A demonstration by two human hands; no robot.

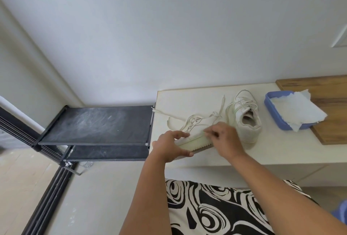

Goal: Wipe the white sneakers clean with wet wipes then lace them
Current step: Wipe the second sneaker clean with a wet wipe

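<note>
One white sneaker [199,124] lies tipped on its side on the white table [281,152], sole towards me, with its loose lace [169,115] trailing off to the left. My left hand [169,144] grips its toe end, thumb under the sole. My right hand [225,137] sits at the sneaker's side above the sole, fingers curled and pinching what looks like a small white wet wipe, mostly hidden. The second white sneaker [246,118] stands upright just right of my right hand, partly laced.
A blue tray [270,114] holding white wipes [296,109] rests at the back right, half on a wooden board [328,88]. A black shoe rack [97,126] stands against the table's left edge. Black-and-white patterned fabric [216,212] covers my lap.
</note>
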